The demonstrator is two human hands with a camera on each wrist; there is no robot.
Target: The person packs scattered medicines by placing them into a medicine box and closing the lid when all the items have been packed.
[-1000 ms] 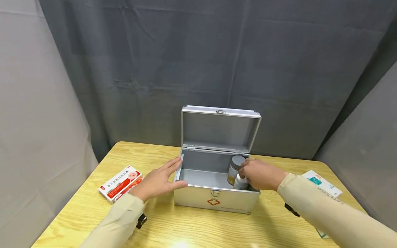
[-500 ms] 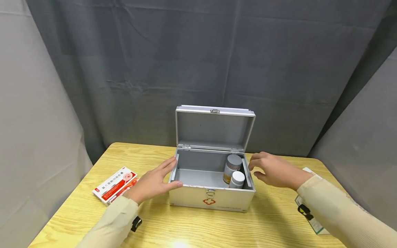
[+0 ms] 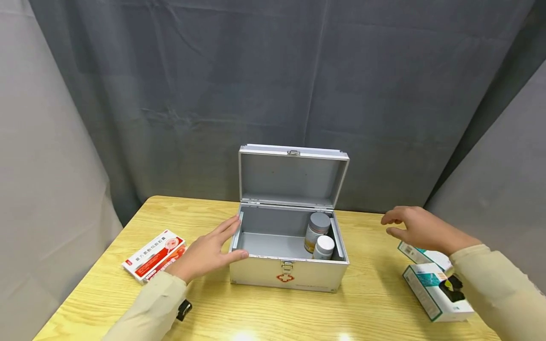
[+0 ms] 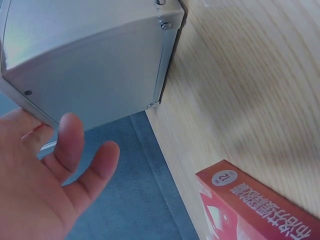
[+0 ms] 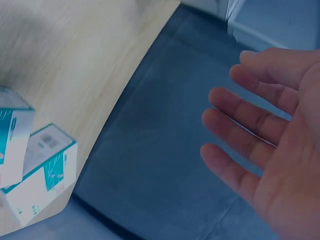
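A silver first-aid case with a red cross on its front stands on the table, lid up. Inside, at its right end, are a grey-capped bottle and a smaller white bottle. My left hand rests at the case's left rim, fingers spread; the left wrist view shows the hand beside the case's end wall. My right hand is in the air right of the case, fingers loosely bent and holding nothing. Below it lie two white-and-teal medicine boxes, partly covered by the right sleeve.
Red-and-white medicine boxes lie on the table left of the case, close to my left forearm. A grey curtain hangs behind the table, and pale cloth hangs at the left side.
My right hand has let go of the white bottle inside the case and moved out to the right, over the teal boxes. My left hand has stayed at the left rim.
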